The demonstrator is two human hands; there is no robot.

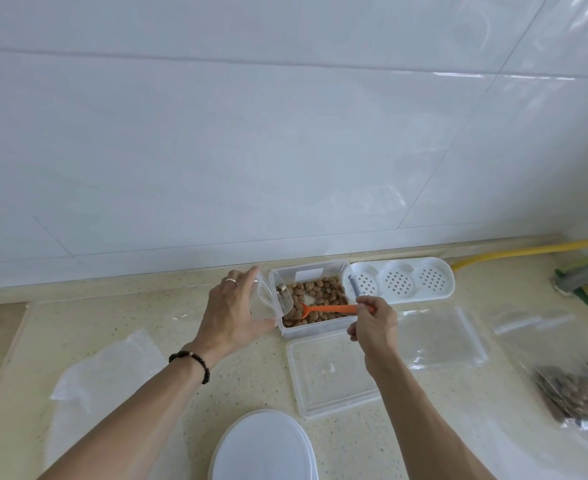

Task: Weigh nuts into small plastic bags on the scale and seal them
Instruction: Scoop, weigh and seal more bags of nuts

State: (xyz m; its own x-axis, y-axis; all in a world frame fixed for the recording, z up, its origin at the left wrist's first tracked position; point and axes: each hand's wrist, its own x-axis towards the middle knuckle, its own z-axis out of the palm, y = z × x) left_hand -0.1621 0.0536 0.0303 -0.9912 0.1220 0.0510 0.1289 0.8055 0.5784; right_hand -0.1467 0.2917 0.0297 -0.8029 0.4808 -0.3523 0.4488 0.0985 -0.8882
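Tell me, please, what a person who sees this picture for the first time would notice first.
The eye goes first to the orange spoon, held by the right hand and dipping into the clear box of nuts at the counter's back edge. Just left of the box, the left hand holds a small clear bag at its rim. Filled bags of nuts lie at the far right.

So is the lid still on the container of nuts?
No, the clear lid lies flat on the counter in front of the open container.
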